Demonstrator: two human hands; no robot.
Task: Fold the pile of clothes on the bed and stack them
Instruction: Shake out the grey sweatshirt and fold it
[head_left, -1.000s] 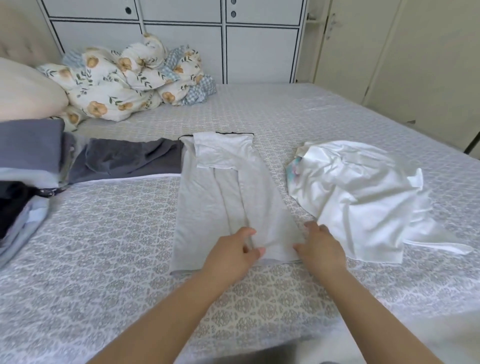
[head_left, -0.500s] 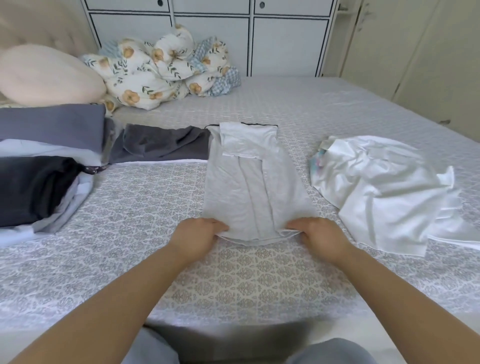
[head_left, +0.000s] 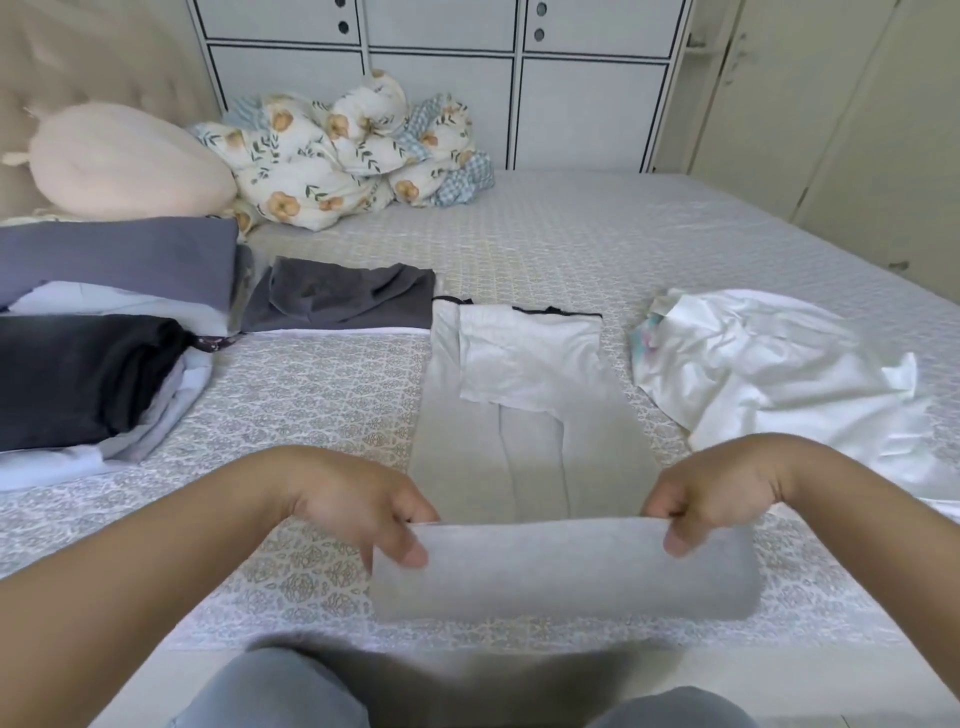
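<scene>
Garment (head_left: 524, 431), grey, centre frame: soft, light, limp, probably slippery; left hand (head_left: 358, 499) and right hand (head_left: 711, 493) each pinch a hem corner, the proper hold

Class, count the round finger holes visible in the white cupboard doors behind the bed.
3. One hole on the left door, and two, and, on the doors further right; others may lie beyond the frame.

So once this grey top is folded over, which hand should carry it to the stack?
Left hand, probably: the folded stack lies on its side, while the right hand sits beside the unfolded white garment.
</scene>
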